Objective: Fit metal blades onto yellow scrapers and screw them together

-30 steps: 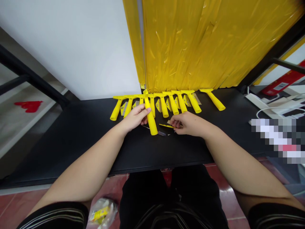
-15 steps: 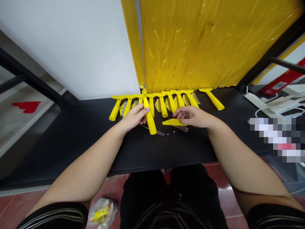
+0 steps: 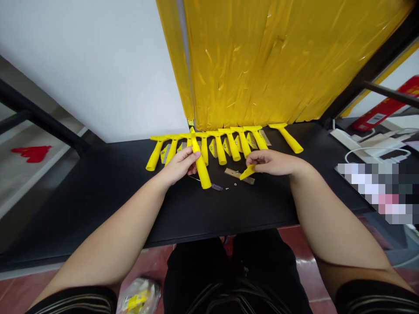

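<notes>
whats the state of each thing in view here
left hand: gripping the yellow scraper
yellow scraper: held, handle pointing toward the person
right hand: pinching the yellow plastic piece
yellow plastic piece: held at a tilt
steel blade: lying on the table
screwdriver: lying on the table
small screw: lying loose
row of yellow scrapers: lying side by side

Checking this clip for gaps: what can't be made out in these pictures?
All in the head view:
Yellow handle: partly hidden by the left hand.
Small yellow piece: one end hidden by the right hand.
Screwdriver: middle hidden by the yellow handle.
Tiny bit: too small to identify.
Pixelated patch: mosaic hides whatever is there.
</notes>
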A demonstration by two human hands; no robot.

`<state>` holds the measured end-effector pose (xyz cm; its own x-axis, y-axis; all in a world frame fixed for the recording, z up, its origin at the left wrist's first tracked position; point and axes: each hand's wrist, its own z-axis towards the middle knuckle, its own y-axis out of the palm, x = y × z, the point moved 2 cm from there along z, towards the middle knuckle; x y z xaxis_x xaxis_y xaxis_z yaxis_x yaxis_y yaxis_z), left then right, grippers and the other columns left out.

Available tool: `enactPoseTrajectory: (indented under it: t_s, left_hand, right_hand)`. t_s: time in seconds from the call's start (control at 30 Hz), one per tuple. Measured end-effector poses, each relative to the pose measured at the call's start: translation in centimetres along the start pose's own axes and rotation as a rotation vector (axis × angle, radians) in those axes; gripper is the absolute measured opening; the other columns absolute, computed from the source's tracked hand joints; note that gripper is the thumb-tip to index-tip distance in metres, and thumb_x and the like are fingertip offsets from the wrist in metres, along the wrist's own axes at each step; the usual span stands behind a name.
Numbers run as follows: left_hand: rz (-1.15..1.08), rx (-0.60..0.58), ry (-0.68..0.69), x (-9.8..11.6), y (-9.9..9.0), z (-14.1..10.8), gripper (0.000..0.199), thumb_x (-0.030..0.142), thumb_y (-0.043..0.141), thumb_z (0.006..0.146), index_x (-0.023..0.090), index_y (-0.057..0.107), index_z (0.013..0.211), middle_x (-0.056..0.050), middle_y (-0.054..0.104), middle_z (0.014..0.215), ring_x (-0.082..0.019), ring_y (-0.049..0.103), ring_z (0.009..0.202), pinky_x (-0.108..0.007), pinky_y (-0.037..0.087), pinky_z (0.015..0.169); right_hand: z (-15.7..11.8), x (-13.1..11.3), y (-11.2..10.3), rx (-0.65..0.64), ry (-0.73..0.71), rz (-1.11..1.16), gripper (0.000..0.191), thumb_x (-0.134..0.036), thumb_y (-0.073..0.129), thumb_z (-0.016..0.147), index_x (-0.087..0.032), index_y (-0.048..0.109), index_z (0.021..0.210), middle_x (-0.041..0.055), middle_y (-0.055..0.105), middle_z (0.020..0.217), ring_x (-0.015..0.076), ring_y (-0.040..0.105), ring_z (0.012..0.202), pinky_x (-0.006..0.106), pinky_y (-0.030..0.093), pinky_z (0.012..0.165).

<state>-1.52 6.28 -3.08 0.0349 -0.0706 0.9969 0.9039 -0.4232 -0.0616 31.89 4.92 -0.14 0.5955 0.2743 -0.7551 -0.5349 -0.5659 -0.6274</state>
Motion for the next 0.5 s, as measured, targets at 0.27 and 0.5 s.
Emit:
enactPoseTrajectory:
  t_s: [0.27,0.5]
  left_hand:
    - [-0.017,-0.004,0.009,0.1,-0.2,0.0,0.035,0.052,0.070,0.100,0.020,0.056,0.094,0.003,0.060,0.064,-0.009,0.055,0.050,-0.018,0.042,0.044]
    - [-0.009,-0.003,0.021,0.3,-0.1,-0.1,0.035,0.051,0.071,0.099,0.020,0.056,0.093,0.003,0.059,0.063,-0.008,0.055,0.049,-0.017,0.042,0.044]
  right_hand:
    - [-1.2,1.7,-1.7,-0.080,0.155,-0.230,0.019,-0.033,0.062,0.081,-0.022,0.076,0.087,0.0041,0.075,0.089,0.0228,0.064,0.080,0.035,0.046,0.074]
    - [-2.4,1.5,-1.0,0.085,0.220,-0.302,0.026,-0.040,0.074,0.080,-0.025,0.081,0.099,0.0044,0.077,0.091,0.0237,0.070,0.081,0.035,0.052,0.074]
